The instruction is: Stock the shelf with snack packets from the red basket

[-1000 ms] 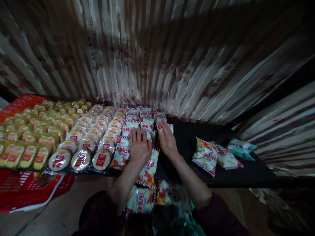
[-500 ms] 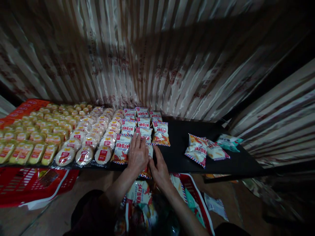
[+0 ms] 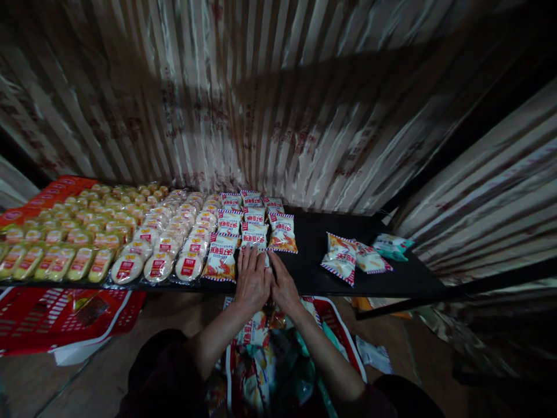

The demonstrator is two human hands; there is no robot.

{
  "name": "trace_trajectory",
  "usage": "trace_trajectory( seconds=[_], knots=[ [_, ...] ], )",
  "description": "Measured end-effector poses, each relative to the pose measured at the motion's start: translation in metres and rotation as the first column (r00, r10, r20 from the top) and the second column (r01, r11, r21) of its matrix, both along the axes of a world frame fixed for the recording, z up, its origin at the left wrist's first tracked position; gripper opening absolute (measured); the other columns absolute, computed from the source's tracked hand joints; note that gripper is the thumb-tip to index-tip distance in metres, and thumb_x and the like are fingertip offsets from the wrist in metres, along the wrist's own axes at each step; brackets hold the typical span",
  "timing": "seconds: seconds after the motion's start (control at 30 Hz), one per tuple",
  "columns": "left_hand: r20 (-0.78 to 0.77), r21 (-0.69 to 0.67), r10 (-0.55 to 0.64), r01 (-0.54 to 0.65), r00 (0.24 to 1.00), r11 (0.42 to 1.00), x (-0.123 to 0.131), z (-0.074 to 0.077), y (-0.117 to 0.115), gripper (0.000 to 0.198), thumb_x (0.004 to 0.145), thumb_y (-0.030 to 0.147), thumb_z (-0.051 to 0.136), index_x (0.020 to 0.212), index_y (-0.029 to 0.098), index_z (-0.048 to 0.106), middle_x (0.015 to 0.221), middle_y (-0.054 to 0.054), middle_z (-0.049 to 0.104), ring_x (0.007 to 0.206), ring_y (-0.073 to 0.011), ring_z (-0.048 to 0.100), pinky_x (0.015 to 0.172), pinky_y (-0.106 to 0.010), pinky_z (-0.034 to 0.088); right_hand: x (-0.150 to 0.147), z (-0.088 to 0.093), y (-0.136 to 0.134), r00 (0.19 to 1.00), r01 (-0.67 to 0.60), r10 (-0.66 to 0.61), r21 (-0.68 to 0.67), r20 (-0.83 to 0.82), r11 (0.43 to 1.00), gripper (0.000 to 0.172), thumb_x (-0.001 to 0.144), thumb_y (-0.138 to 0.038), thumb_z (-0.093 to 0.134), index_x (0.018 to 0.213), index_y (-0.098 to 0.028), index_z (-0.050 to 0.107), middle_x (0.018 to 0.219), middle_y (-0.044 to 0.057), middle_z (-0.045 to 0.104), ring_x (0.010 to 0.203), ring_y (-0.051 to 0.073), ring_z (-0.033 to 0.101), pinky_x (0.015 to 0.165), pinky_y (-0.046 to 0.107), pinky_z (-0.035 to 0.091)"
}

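Head view: packets [image 3: 282, 232] bear red Chinese characters [image 3: 221, 251].

Holds left hand [image 3: 253, 283] palm-down, right hand [image 3: 285, 287] tilted inward just beside it; angles forearms [image 3: 215, 342] forward and together; points fingers [image 3: 246, 259] away.

The left hand [image 3: 253, 281] and right hand [image 3: 284, 285] rest together against white snack packets [image 3: 255, 234] on a black shelf [image 3: 310, 258].

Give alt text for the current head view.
Left hand and right hand rest side by side at the front of white snack bags lined up on a black shelf. Round wrapped snacks and yellow packets lie left, three loose bags right; a red basket stands below.
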State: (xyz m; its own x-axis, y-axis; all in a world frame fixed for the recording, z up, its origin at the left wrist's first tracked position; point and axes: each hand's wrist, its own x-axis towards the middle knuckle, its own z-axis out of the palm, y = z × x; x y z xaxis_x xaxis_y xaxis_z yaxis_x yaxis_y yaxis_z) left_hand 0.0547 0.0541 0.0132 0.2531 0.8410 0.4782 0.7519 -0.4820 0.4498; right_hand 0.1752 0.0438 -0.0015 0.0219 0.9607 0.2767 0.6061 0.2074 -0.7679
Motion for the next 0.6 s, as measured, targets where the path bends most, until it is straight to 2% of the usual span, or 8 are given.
trace_trajectory(
  seconds=[0.17,0.4,0.6],
  knots=[
    [0.017,-0.017,0.002,-0.002,1.000,1.000,0.001,0.000,-0.003,0.044,0.094,0.027,0.032,0.130,0.010,0.049,0.145,-0.016,0.042,0.142,-0.0276,0.022,0.113,-0.054,0.027,0.003,0.003,-0.002,1.000,-0.015,0.015,-0.001,-0.001,1.000,0.051,0.094,-0.041,0.036,0.141,-0.023,0.040,0.145,0.008,0.044,0.135,0.021,0.039,0.113,0.047,0.031],
    [0.006,-0.025,-0.014,0.014,1.000,1.000,0.003,0.006,-0.002,0.042,0.093,0.026,0.034,0.128,0.011,0.051,0.146,-0.016,0.039,0.143,-0.0300,0.018,0.112,-0.056,0.027,0.001,0.000,-0.002,0.999,0.005,-0.005,0.008,-0.033,1.000,0.052,0.094,-0.044,0.034,0.142,-0.023,0.039,0.146,0.008,0.043,0.135,0.020,0.039,0.113,0.046,0.030],
    [-0.017,0.021,-0.012,0.012,1.000,1.000,-0.002,0.005,0.003,0.040,0.093,0.025,0.034,0.126,0.010,0.051,0.144,-0.017,0.041,0.142,-0.0289,0.022,0.111,-0.054,0.030,-0.007,0.007,0.001,0.993,0.073,-0.078,-0.059,-0.094,0.996,0.066,0.091,-0.049,0.037,0.147,-0.016,0.027,0.151,0.012,0.034,0.139,0.024,0.033,0.114,0.047,0.028]
  ],
)
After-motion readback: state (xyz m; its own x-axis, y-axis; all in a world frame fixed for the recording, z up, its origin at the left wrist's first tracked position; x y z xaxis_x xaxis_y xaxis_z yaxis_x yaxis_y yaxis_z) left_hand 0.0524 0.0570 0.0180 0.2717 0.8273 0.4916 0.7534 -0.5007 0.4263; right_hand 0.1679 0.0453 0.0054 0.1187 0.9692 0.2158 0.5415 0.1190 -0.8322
